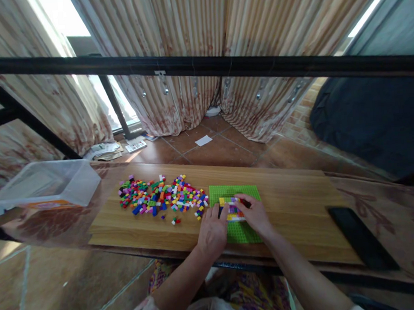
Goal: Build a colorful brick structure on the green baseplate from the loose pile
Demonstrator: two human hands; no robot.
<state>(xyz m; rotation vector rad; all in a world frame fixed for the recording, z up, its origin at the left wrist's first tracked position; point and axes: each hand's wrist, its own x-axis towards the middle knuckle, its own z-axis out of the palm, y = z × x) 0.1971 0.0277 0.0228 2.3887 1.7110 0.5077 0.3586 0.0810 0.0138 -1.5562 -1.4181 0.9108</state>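
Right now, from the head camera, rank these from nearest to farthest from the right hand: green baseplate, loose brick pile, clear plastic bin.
1. green baseplate, under the right hand.
2. loose brick pile, to the left on the board.
3. clear plastic bin, far left.

No words or numbers can be read anywhere here. The papers (107,150) on the floor behind the clear plastic box (48,184) have marks on them, but they are too small and blurry to read. The box's orange edge is blurry too.
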